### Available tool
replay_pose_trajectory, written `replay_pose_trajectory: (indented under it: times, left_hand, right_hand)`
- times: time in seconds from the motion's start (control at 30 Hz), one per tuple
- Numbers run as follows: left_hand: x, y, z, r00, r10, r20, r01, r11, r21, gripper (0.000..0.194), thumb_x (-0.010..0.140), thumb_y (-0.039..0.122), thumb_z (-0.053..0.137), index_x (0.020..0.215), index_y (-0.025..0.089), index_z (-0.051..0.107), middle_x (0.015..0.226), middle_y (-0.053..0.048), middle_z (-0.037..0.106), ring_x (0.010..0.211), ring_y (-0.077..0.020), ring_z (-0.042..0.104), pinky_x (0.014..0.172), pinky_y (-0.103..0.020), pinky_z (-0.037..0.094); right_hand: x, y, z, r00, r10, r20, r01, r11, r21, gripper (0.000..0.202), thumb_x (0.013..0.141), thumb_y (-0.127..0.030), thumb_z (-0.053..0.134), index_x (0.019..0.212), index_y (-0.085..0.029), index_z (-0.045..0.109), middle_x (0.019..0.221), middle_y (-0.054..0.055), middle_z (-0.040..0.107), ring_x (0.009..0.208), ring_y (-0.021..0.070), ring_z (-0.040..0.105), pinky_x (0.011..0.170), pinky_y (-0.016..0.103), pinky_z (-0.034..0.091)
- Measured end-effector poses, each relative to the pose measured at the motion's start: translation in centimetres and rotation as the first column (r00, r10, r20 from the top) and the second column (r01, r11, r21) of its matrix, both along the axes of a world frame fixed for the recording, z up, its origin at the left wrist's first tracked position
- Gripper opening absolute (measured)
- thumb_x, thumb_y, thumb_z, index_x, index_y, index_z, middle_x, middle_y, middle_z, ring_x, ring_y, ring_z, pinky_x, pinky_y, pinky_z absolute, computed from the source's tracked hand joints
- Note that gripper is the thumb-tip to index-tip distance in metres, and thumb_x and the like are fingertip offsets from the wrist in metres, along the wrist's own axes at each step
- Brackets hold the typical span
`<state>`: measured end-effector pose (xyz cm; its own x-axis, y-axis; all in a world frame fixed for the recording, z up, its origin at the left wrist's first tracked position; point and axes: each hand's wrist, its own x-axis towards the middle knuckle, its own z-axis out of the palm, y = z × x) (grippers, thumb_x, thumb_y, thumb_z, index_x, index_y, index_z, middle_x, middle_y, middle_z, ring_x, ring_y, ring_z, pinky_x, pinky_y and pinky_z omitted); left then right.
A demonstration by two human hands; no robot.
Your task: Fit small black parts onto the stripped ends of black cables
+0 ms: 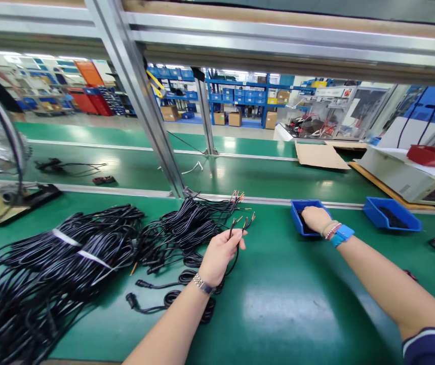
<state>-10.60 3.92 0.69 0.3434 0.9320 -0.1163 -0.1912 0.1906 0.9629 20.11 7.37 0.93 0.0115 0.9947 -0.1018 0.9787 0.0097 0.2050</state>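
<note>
My left hand [221, 256] is closed on black cables [234, 263], their stripped, coloured wire ends sticking up past the fingertips. Below and left of that hand lie coiled black cables [171, 299] with round connectors [131, 300] on their ends. My right hand [315, 219] reaches down into a small blue bin [295, 218] holding dark small parts. Its fingers are hidden in the bin, so whether they grip anything does not show. A larger pile of black cables [187, 223] with bare copper ends spreads behind my left hand.
Big bundles of black cable [88, 238], tied with white strips, cover the left of the green bench [278, 314]. A second blue bin [392, 215] stands at the right. A metal upright [141, 96] rises at the bench's back edge, near a flat cardboard sheet [319, 154].
</note>
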Motion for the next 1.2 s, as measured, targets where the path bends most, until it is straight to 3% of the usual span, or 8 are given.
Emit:
replay_pose_trajectory:
  times: [0.23, 0.47, 0.53, 0.6, 0.67, 0.73, 0.93, 1.2]
  left_hand:
    - [0.1, 0.2, 0.1, 0.999, 0.033, 0.011, -0.033, 0.999, -0.004, 0.032, 0.07, 0.042, 0.06, 0.076, 0.011, 0.059, 0.06, 0.002, 0.049, 0.042, -0.0023, 0.021, 0.038, -0.018, 0.011]
    - [0.1, 0.2, -0.1, 1.0, 0.015, -0.006, -0.015, 1.0, 0.026, 0.033, 0.069, 0.042, 0.06, 0.061, 0.01, 0.055, 0.064, -0.001, 0.053, 0.041, -0.0017, 0.022, 0.038, -0.019, 0.014]
    - [0.1, 0.2, -0.2, 1.0, 0.008, -0.015, -0.007, 0.999, 0.032, 0.031, 0.069, 0.041, 0.06, 0.065, 0.011, 0.056, 0.065, -0.001, 0.054, 0.041, -0.0019, 0.023, 0.038, -0.018, 0.014]
    - [0.1, 0.2, -0.1, 1.0, 0.011, -0.025, -0.01, 0.999, 0.042, 0.028, 0.071, 0.04, 0.059, 0.068, 0.012, 0.056, 0.062, 0.0, 0.053, 0.042, -0.0023, 0.024, 0.039, -0.018, 0.014]
    - [0.2, 0.1, -0.1, 0.999, 0.025, -0.028, -0.024, 0.998, 0.058, 0.028, 0.072, 0.04, 0.058, 0.07, 0.012, 0.056, 0.06, 0.001, 0.052, 0.042, -0.0027, 0.024, 0.039, -0.018, 0.013]
    - [0.2, 0.1, -0.2, 0.999, 0.042, -0.026, -0.04, 0.997, 0.068, 0.028, 0.071, 0.04, 0.058, 0.07, 0.012, 0.055, 0.059, 0.001, 0.052, 0.042, -0.0028, 0.024, 0.039, -0.018, 0.013]
    - [0.3, 0.2, -0.4, 0.997, 0.074, -0.03, -0.072, 0.995, 0.072, 0.029, 0.07, 0.041, 0.059, 0.068, 0.013, 0.053, 0.06, 0.001, 0.054, 0.042, -0.0026, 0.024, 0.04, -0.018, 0.014]
    - [0.2, 0.2, -0.2, 0.996, 0.076, -0.053, -0.07, 0.992, 0.106, 0.026, 0.072, 0.038, 0.058, 0.068, 0.013, 0.053, 0.06, 0.002, 0.055, 0.042, -0.0028, 0.025, 0.042, -0.019, 0.019]
  right_hand:
    - [0.0, 0.3, -0.4, 0.998, -0.008, -0.062, 0.01, 0.999, 0.047, 0.022, 0.076, -0.01, 0.044, 0.078, -0.007, 0.065, 0.091, 0.019, 0.062, 0.088, 0.0241, 0.059, 0.074, 0.031, 0.042]
    - [2.5, 0.6, 1.7, 0.943, -0.057, -0.328, 0.095, 0.99, 0.102, 0.027, 0.08, -0.023, 0.038, 0.077, -0.013, 0.063, 0.08, 0.007, 0.066, 0.073, 0.0133, 0.059, 0.068, 0.022, 0.043]
    - [1.8, 0.1, 2.6, 0.791, -0.04, -0.611, 0.132, 0.986, 0.105, 0.027, 0.081, -0.029, 0.039, 0.076, -0.012, 0.06, 0.074, 0.006, 0.064, 0.062, 0.0111, 0.057, 0.061, 0.021, 0.044]
    - [-0.3, -0.6, 3.2, 0.461, 0.015, -0.887, 0.144, 0.985, 0.091, 0.025, 0.078, -0.034, 0.047, 0.072, -0.012, 0.056, 0.065, 0.004, 0.061, 0.053, 0.0092, 0.053, 0.053, 0.021, 0.042]
    - [-3.5, -1.2, 3.7, 0.158, 0.079, -0.984, 0.117, 0.988, 0.098, 0.024, 0.073, -0.036, 0.055, 0.069, -0.013, 0.054, 0.061, 0.002, 0.058, 0.051, 0.008, 0.05, 0.049, 0.02, 0.041]
    - [-7.2, -1.8, 3.9, 0.0, 0.128, -0.992, 0.08, 0.989, 0.127, 0.023, 0.071, -0.035, 0.06, 0.069, -0.012, 0.055, 0.06, 0.001, 0.057, 0.051, 0.0075, 0.05, 0.049, 0.02, 0.041]
    - [-14.7, -2.0, 3.0, -0.177, 0.216, -0.96, 0.046, 0.976, 0.211, 0.023, 0.07, -0.034, 0.061, 0.074, -0.012, 0.058, 0.064, 0.003, 0.062, 0.054, 0.0097, 0.056, 0.055, 0.024, 0.046]
    - [-14.9, -2.4, 2.7, -0.188, 0.265, -0.946, 0.104, 0.963, 0.249, 0.02, 0.07, -0.032, 0.063, 0.075, -0.013, 0.061, 0.066, 0.003, 0.063, 0.055, 0.0094, 0.055, 0.056, 0.024, 0.045]
